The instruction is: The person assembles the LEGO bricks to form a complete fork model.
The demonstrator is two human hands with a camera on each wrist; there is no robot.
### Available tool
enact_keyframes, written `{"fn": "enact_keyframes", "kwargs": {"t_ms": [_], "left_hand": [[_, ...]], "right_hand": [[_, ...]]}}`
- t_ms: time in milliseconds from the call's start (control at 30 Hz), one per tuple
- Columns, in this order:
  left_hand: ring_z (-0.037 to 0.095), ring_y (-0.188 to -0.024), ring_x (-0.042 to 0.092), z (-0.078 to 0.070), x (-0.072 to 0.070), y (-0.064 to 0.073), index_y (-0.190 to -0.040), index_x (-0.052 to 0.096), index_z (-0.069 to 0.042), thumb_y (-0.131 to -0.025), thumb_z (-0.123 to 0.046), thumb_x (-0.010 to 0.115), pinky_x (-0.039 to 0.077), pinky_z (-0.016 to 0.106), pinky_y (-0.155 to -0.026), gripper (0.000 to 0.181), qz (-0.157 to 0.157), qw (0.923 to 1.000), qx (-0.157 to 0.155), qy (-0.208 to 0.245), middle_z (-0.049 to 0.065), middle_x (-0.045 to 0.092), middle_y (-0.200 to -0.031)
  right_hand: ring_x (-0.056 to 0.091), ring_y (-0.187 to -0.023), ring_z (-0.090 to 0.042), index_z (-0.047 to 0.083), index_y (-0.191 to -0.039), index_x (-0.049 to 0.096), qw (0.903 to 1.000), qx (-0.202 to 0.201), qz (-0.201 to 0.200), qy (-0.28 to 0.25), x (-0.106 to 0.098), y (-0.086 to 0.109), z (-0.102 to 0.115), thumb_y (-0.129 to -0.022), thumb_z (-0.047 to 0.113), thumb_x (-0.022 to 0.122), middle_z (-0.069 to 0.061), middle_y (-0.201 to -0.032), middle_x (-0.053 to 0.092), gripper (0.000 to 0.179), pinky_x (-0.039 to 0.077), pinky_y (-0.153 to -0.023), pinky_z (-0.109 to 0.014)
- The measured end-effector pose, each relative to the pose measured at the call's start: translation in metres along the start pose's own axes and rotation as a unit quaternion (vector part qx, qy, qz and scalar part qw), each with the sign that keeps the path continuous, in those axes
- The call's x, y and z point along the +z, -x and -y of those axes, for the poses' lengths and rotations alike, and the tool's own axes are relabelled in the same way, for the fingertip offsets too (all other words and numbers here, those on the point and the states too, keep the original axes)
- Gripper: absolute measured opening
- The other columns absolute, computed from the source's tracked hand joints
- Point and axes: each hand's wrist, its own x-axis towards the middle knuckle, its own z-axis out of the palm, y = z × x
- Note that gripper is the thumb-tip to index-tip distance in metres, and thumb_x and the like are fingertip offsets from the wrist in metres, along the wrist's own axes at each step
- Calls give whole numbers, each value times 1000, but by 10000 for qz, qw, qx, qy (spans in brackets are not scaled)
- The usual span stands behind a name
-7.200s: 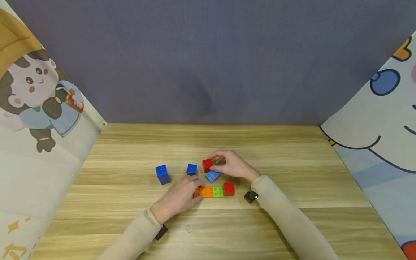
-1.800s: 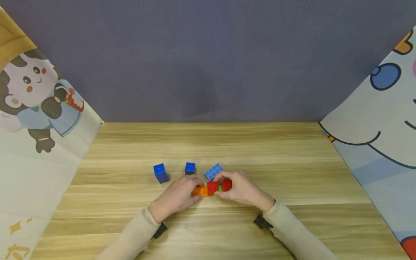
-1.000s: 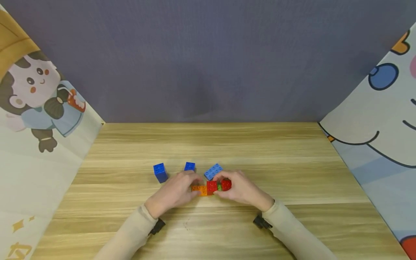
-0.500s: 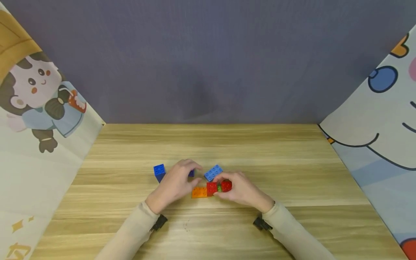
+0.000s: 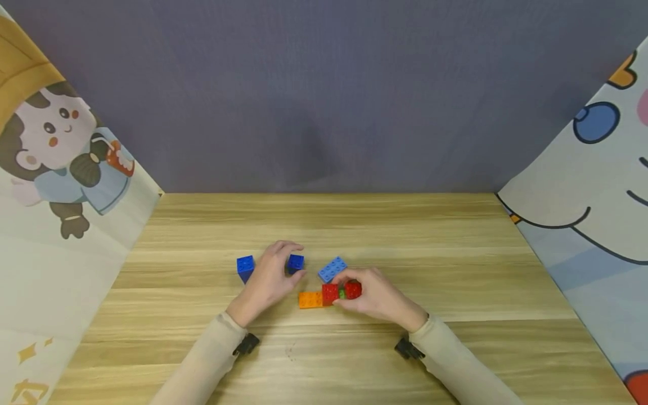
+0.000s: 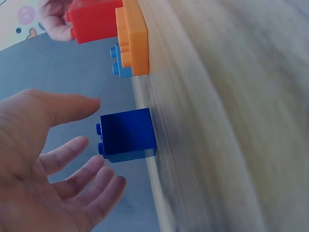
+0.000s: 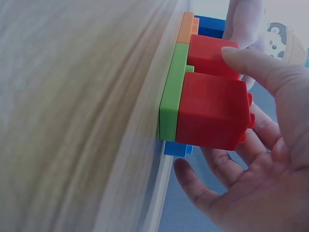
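Stacking is judged to be partway along: some pieces are joined, three are kept apart.
By the right grip point(image 5: 374, 298), a red block point(image 5: 330, 294) is pinched between thumb and fingers; under its palm, a second red block point(image 7: 212, 111) is seated on a green brick point(image 7: 170, 104). An orange brick point(image 5: 310, 300) is placed just left of the pinched block; whether it is locked in cannot be told. The left grip point(image 5: 265, 275) is held spread around a small dark-blue block point(image 6: 128, 135), with no contact seen, so this block is not yet grasped from the worktop point(image 5: 430, 236). A light-blue brick point(image 5: 332, 270) is found loose between the grips, just beyond the right one; a taller blue block point(image 5: 245, 267) is placed left of the left grip.
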Motion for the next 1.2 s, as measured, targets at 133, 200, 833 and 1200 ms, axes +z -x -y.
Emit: {"fn": "enact_keyframes", "kwargs": {"t_ms": [133,200,833,1200], "left_hand": [[38,-136,61,4,-1,-1,-139,66,-7,-89,-19,87,51,58,-115,55,208,9997,-137,67,16,65,-145],[37,-134,63,5,-1,-1,-140,66,-7,-90,-18,87,52,56,-114,55,308,9994,-155,62,16,66,-144],[34,-132,65,7,-2,0,-137,69,-8,-93,-11,82,55,52,-112,46,671,9971,-330,118,14,69,-142],[29,-121,70,6,-5,2,-134,71,-10,-94,-13,83,59,50,-105,42,555,9982,-194,82,12,71,-137]], "right_hand": [[67,-95,-9,19,-114,77,10000,26,-4,-4,0,0,0,-86,25,91,6,-107,78,32,57,-85,-26],[68,-96,-9,20,-115,77,10000,42,-5,-4,0,0,1,-86,25,90,6,-108,78,32,57,-86,-27],[67,-99,-10,20,-117,77,9998,157,-12,-84,1,2,0,-86,24,90,6,-112,79,33,57,-88,-28],[64,-96,-10,22,-118,77,9992,352,75,-144,0,1,3,-86,25,90,7,-113,78,34,55,-86,-26]]}}
